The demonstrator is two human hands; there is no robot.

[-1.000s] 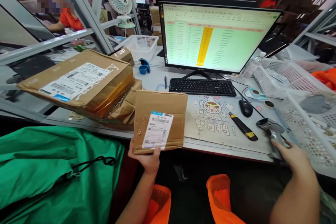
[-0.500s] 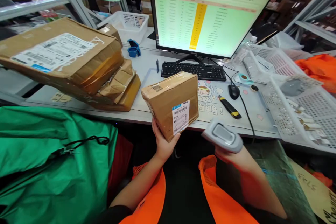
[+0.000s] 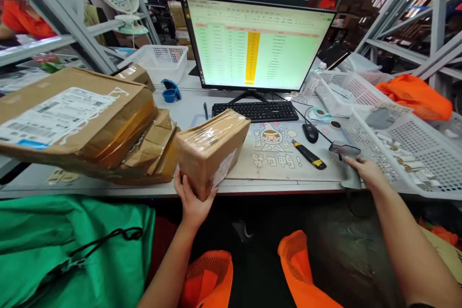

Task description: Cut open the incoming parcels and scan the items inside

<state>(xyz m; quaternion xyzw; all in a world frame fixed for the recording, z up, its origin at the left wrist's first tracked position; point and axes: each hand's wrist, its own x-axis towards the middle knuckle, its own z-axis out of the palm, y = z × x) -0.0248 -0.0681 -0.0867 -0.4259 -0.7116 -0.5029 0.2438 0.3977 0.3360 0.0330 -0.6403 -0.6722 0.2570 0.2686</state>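
My left hand (image 3: 195,202) grips a small taped cardboard box (image 3: 205,168) from below, tilted above the desk's front edge. Its white label is turned aside and only partly visible. At the desk's right front, my right hand (image 3: 370,173) has its fingers on a grey barcode scanner (image 3: 348,173), whose dark window shows at the top. The palm side of that hand is hidden. Between the hands lie a black and yellow utility knife (image 3: 308,155) and a black mouse (image 3: 310,133).
Stacked cardboard parcels (image 3: 83,115) stand at the left. A monitor (image 3: 260,43) and keyboard (image 3: 256,110) are at the back. White perforated baskets (image 3: 404,139) line the right side. A green cloth bag (image 3: 72,245) hangs at the front left.
My right hand has carried the scanner rightward and forward to the desk by the baskets. The box in my left hand has moved left and turned its label away. The view has shifted upward.
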